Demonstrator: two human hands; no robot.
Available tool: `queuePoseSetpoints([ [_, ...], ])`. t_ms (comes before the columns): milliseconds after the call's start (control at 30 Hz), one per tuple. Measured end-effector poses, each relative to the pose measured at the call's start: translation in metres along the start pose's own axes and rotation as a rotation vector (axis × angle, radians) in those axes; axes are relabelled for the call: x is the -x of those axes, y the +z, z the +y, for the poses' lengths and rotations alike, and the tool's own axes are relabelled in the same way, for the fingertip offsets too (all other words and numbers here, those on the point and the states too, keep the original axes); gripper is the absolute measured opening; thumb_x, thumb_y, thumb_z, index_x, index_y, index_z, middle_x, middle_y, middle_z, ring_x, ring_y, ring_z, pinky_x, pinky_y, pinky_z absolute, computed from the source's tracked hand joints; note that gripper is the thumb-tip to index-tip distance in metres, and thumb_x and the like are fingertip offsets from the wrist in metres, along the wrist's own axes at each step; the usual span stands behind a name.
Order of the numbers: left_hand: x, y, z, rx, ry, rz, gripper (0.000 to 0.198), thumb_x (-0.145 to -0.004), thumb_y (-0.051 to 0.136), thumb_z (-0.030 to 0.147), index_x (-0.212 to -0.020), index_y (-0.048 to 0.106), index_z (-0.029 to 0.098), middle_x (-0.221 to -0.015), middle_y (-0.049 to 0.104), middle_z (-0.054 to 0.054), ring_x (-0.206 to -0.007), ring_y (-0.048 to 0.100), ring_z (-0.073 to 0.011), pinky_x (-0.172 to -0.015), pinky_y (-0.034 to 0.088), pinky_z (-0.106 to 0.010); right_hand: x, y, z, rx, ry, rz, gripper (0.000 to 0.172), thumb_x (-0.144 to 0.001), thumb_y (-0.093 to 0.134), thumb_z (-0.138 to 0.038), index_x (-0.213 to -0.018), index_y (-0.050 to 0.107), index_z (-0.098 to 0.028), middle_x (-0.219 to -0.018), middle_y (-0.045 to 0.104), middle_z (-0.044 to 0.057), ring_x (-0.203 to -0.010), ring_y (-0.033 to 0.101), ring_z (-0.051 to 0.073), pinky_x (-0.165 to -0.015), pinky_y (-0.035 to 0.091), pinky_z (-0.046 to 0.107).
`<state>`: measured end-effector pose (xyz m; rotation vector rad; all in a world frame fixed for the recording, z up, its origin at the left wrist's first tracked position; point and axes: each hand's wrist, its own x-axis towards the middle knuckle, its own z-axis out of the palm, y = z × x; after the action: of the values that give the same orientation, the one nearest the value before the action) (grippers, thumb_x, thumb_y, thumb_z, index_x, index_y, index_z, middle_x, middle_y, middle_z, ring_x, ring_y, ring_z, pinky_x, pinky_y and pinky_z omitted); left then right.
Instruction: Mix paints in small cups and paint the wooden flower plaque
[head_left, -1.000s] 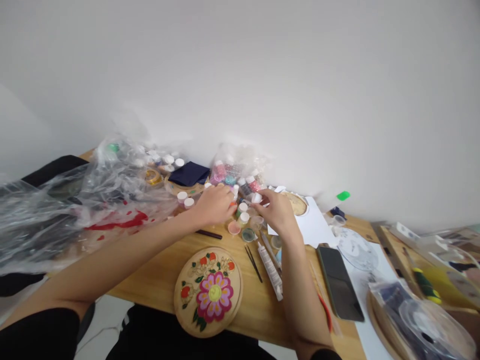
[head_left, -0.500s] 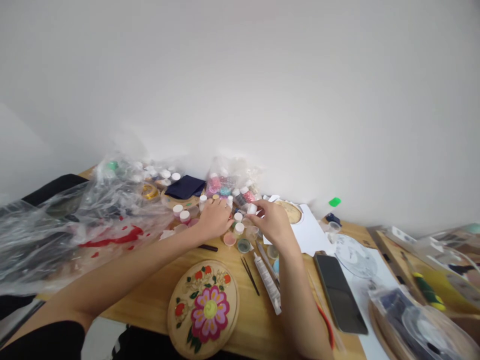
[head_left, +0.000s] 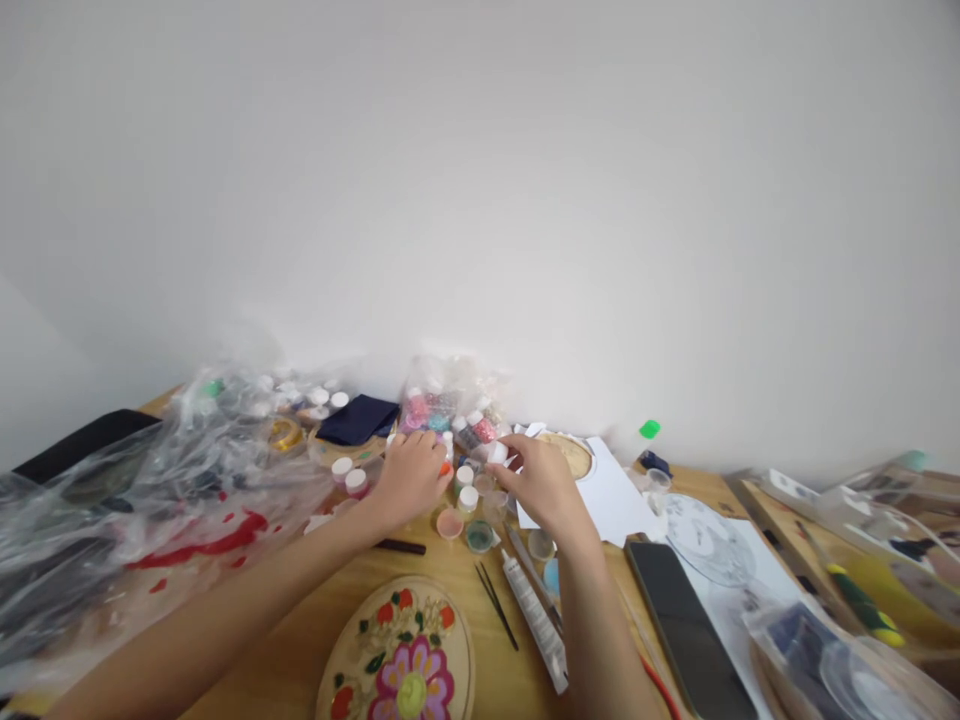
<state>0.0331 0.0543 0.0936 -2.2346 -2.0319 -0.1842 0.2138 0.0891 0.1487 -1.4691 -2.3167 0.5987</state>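
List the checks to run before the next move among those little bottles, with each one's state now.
1. Right hand pinches the white-capped bottle: ok.
2. Its cap fully closed: cannot tell.
3. Left hand holding anything among the standing bottles: cannot tell.
4. Pink cup and teal cup upright, open: ok.
5. Glue tube clear of the right forearm: not ok, beside it.

The left hand [head_left: 409, 480] hides whatever lies under its curled fingers, the right hand [head_left: 544, 485] covers with its fingertips all but the white top of the small bottle [head_left: 497, 452] they pinch, and well behind the fingers, toward the person, the painted disc [head_left: 397, 660] and dark phone [head_left: 686, 630] are cut off by the bottom edge.
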Motion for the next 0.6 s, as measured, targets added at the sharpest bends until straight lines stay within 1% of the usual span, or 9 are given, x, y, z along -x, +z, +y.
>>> queuePoseSetpoints([
  [100,0.001,-0.015,-0.002,0.026,-0.011,0.048,0.023,-0.091,0.048,0.029,-0.089,0.067,0.015,-0.097,0.067,-0.014,-0.100,0.061,-0.0310,-0.083,0.042,-0.042,0.001,-0.002,0.004,-0.030,0.010,0.028,0.020,-0.083,0.065,-0.022,-0.101,0.073,-0.018,-0.093,0.076,0.007,-0.084,0.068,0.020,-0.075,0.042,0.027],
  [200,-0.002,-0.029,-0.007,0.204,-0.074,0.082,0.016,-0.085,0.054,0.030,-0.080,0.063,0.018,-0.095,0.067,-0.010,-0.093,0.063,-0.0271,-0.081,0.043,-0.038,0.004,-0.003,0.007,-0.066,0.011,0.052,0.022,-0.082,0.066,-0.022,-0.103,0.074,-0.019,-0.092,0.076,0.006,-0.084,0.068,0.019,-0.074,0.042,0.026],
  [300,-0.006,-0.039,-0.014,0.511,-0.114,0.120,0.009,-0.077,0.058,0.028,-0.078,0.061,0.020,-0.091,0.069,-0.006,-0.087,0.064,-0.0240,-0.079,0.044,-0.035,0.007,-0.005,0.007,-0.093,0.006,0.081,0.024,-0.081,0.067,-0.021,-0.104,0.074,-0.019,-0.091,0.076,0.005,-0.083,0.068,0.019,-0.073,0.042,0.026],
  [367,-0.009,-0.042,-0.018,0.789,-0.133,0.123,0.011,-0.070,0.061,0.028,-0.078,0.059,0.020,-0.092,0.071,-0.006,-0.087,0.065,-0.0232,-0.079,0.046,-0.035,0.008,-0.007,0.006,-0.103,0.002,0.110,0.025,-0.081,0.067,-0.021,-0.105,0.075,-0.019,-0.090,0.076,0.006,-0.082,0.068,0.020,-0.072,0.042,0.026],
  [400,-0.009,-0.043,-0.019,0.949,-0.147,0.127,0.014,-0.067,0.063,0.028,-0.077,0.056,0.020,-0.097,0.072,-0.008,-0.088,0.066,-0.0233,-0.080,0.048,-0.035,0.008,-0.007,0.005,-0.109,0.000,0.120,0.025,-0.081,0.067,-0.020,-0.105,0.075,-0.019,-0.089,0.076,0.006,-0.081,0.068,0.019,-0.072,0.043,0.026],
  [433,-0.009,-0.042,-0.019,1.109,-0.155,0.112,0.019,-0.063,0.066,0.029,-0.073,0.053,0.020,-0.101,0.073,-0.009,-0.089,0.067,-0.0235,-0.080,0.049,-0.034,0.007,-0.007,0.005,-0.114,-0.002,0.127,0.026,-0.080,0.066,-0.019,-0.104,0.075,-0.020,-0.088,0.076,0.005,-0.081,0.068,0.019,-0.072,0.043,0.025],
  [500,-0.007,-0.038,-0.018,1.360,-0.154,0.077,0.029,-0.058,0.073,0.032,-0.071,0.049,0.020,-0.095,0.074,-0.010,-0.086,0.068,-0.0233,-0.079,0.050,-0.034,0.007,-0.006,0.006,-0.129,-0.005,0.120,0.028,-0.079,0.064,-0.018,-0.105,0.075,-0.021,-0.088,0.076,0.005,-0.081,0.068,0.019,-0.073,0.044,0.025],
  [567,-0.004,-0.031,-0.015,1.513,-0.143,0.066,0.038,-0.055,0.080,0.036,-0.072,0.050,0.020,-0.086,0.074,-0.009,-0.080,0.068,-0.0215,-0.075,0.050,-0.032,0.006,-0.002,0.012,-0.135,-0.026,0.121,0.031,-0.079,0.061,-0.018,-0.107,0.075,-0.022,-0.088,0.075,0.005,-0.081,0.068,0.019,-0.075,0.045,0.026],
  [600,-0.002,-0.027,-0.014,1.566,-0.126,0.101,0.040,-0.057,0.082,0.040,-0.075,0.052,0.020,-0.086,0.075,-0.009,-0.080,0.068,-0.0204,-0.076,0.050,-0.032,0.005,0.001,0.016,-0.125,-0.048,0.139,0.033,-0.078,0.059,-0.019,-0.107,0.075,-0.022,-0.089,0.075,0.005,-0.084,0.069,0.020,-0.077,0.046,0.027],
])
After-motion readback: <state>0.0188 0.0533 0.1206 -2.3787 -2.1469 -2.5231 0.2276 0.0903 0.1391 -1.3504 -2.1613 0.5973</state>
